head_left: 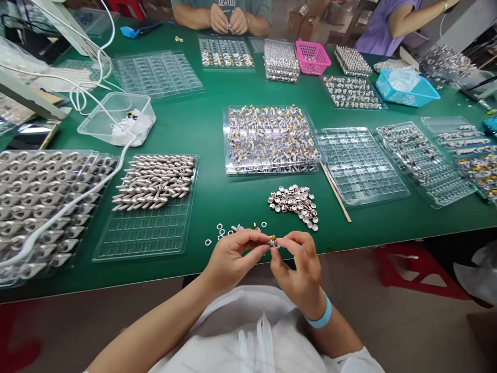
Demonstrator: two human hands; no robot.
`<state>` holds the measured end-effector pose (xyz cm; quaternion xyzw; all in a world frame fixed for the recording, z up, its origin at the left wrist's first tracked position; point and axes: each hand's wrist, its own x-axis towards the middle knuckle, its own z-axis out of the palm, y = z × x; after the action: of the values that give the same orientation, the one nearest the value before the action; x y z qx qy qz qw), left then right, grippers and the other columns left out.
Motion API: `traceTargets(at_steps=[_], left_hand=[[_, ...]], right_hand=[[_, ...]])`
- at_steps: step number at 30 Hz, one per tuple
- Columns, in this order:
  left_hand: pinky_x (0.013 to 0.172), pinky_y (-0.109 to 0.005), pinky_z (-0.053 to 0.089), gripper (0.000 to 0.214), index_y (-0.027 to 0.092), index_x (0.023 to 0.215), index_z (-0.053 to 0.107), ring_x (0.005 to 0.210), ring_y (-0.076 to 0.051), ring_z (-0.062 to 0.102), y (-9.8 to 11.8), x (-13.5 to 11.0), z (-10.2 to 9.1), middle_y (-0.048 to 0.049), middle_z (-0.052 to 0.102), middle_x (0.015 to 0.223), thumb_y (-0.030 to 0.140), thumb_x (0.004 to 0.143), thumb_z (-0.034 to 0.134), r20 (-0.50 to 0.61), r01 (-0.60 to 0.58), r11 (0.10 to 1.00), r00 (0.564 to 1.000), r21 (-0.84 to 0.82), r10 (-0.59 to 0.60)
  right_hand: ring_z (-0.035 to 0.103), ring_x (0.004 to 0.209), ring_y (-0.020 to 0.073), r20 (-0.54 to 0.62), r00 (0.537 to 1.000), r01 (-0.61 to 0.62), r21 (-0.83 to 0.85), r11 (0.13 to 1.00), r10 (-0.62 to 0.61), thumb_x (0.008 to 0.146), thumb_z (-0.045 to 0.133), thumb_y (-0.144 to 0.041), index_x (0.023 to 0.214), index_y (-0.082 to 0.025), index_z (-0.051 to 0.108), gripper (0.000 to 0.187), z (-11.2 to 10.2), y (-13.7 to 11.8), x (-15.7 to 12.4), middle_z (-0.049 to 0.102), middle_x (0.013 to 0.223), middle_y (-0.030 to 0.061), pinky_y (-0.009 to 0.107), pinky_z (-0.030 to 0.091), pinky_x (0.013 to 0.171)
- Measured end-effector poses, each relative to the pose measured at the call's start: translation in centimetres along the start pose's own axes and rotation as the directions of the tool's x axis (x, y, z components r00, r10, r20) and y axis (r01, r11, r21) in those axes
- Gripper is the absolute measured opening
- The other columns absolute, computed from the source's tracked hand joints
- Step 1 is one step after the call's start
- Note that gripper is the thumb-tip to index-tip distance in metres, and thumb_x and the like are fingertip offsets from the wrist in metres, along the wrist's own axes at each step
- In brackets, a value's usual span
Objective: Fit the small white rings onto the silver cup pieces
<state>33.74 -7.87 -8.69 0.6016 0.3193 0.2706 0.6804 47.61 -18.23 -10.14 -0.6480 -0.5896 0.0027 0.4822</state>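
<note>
Between the fingertips of both hands, just over the table's near edge, is a small metallic part with a yellow piece (273,240); its exact kind is too small to make out. My left hand (236,256) pinches it from the left, thumb and forefinger together. From the other side my right hand (298,261) grips it the same way, a light blue band on its wrist. Close behind my hands lie several thin white rings (222,232) and a few loose small parts. A heap of small round metallic caps (295,202) is spread beyond my right hand.
A clear tray of small parts with yellow pieces (272,140) sits mid-table. Trays of grey metallic pieces (155,181) stand left, near a clear bin (116,119) and a white cable (77,199). A wooden stick (336,192) lies right. A co-worker's hands (229,19) work opposite.
</note>
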Motion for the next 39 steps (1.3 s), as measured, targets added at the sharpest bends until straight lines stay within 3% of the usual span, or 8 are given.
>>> traceTargets(at_steps=[4, 10, 13, 19, 27, 34, 36, 39], left_hand=[[0.081, -0.025, 0.054, 0.016, 0.02, 0.097, 0.074, 0.08, -0.014, 0.07, 0.3, -0.3, -0.2, -0.0017, 0.076, 0.086, 0.012, 0.084, 0.067, 0.034, -0.245, 0.935, 0.969, 0.258, 0.244], [0.071, -0.023, 0.055, 0.015, 0.018, 0.099, 0.067, 0.076, -0.014, 0.07, 0.6, -0.7, 0.3, -0.0022, 0.074, 0.085, 0.01, 0.086, 0.064, 0.029, -0.371, 0.805, 0.914, 0.463, 0.404], [0.072, -0.025, 0.054, 0.013, 0.017, 0.096, 0.065, 0.075, -0.014, 0.069, 0.7, -0.6, 0.5, -0.0028, 0.073, 0.082, 0.009, 0.086, 0.064, 0.061, -0.436, 0.702, 0.869, 0.563, 0.491], [0.072, -0.025, 0.053, 0.012, 0.017, 0.097, 0.063, 0.074, -0.014, 0.067, 0.7, -0.3, 0.7, -0.0024, 0.072, 0.082, 0.009, 0.088, 0.061, 0.099, -0.446, 0.68, 0.869, 0.582, 0.485], [0.072, -0.025, 0.054, 0.018, 0.017, 0.104, 0.063, 0.076, -0.013, 0.066, 0.3, -0.1, 0.6, -0.0031, 0.071, 0.088, 0.009, 0.089, 0.059, 0.085, -0.407, 0.748, 0.899, 0.525, 0.429], [0.079, -0.03, 0.052, 0.017, 0.019, 0.099, 0.067, 0.083, -0.016, 0.065, 0.1, 0.6, 0.8, -0.0036, 0.07, 0.088, 0.009, 0.085, 0.066, 0.086, -0.431, 0.796, 0.895, 0.426, 0.438], [0.082, -0.032, 0.052, 0.016, 0.019, 0.097, 0.068, 0.084, -0.016, 0.065, 0.1, 0.6, 1.0, -0.0039, 0.071, 0.089, 0.008, 0.085, 0.066, 0.071, -0.437, 0.799, 0.89, 0.412, 0.45], [0.079, -0.032, 0.052, 0.015, 0.019, 0.095, 0.068, 0.083, -0.017, 0.065, 0.3, 0.6, 1.0, -0.0048, 0.071, 0.088, 0.009, 0.085, 0.064, 0.05, -0.412, 0.811, 0.901, 0.417, 0.432]], right_hand=[[0.055, 0.117, 0.0276, 0.155, 0.985, -0.112, 0.207, 0.972, 0.08, 0.085, 0.066, -0.017, 0.13, -0.024, 0.051, 0.048, -0.5, -0.1, 0.7, 0.057, 0.125, 0.0126, 0.044, 0.054, 0.089], [0.061, 0.079, 0.0154, 0.257, 0.953, -0.248, 0.355, 0.902, 0.16, 0.087, 0.062, -0.015, 0.108, -0.024, 0.059, 0.023, -0.4, 0.2, 1.3, 0.066, 0.096, 0.003, 0.031, 0.053, 0.073], [0.061, 0.081, 0.0156, 0.225, 0.96, -0.238, 0.353, 0.905, 0.164, 0.085, 0.06, -0.01, 0.101, -0.022, 0.058, 0.02, -0.2, 0.5, 1.2, 0.064, 0.094, 0.0035, 0.03, 0.052, 0.071], [0.062, 0.095, 0.0191, 0.176, 0.976, -0.178, 0.321, 0.93, 0.126, 0.084, 0.056, -0.004, 0.095, -0.022, 0.056, 0.02, -0.1, 0.7, 1.5, 0.064, 0.096, 0.0054, 0.035, 0.052, 0.083], [0.061, 0.091, 0.0187, 0.214, 0.956, -0.266, 0.331, 0.905, 0.202, 0.089, 0.055, -0.008, 0.091, -0.021, 0.055, 0.013, -0.1, 0.9, 1.3, 0.062, 0.094, 0.0055, 0.034, 0.05, 0.079], [0.058, 0.084, 0.0153, 0.404, 0.797, -0.603, 0.582, 0.546, 0.449, 0.096, 0.053, -0.025, 0.084, -0.02, 0.057, 0.013, -0.1, 1.0, 1.5, 0.059, 0.098, 0.0052, 0.027, 0.049, 0.069], [0.058, 0.083, 0.0148, 0.415, 0.779, -0.622, 0.606, 0.496, 0.47, 0.095, 0.054, -0.027, 0.083, -0.02, 0.057, 0.015, 0.1, 1.1, 1.5, 0.059, 0.098, 0.0049, 0.026, 0.049, 0.068], [0.058, 0.084, 0.0148, 0.406, 0.788, -0.612, 0.602, 0.513, 0.463, 0.095, 0.055, -0.027, 0.083, -0.02, 0.058, 0.015, 0.3, 1.0, 1.4, 0.058, 0.098, 0.0051, 0.026, 0.05, 0.069]])
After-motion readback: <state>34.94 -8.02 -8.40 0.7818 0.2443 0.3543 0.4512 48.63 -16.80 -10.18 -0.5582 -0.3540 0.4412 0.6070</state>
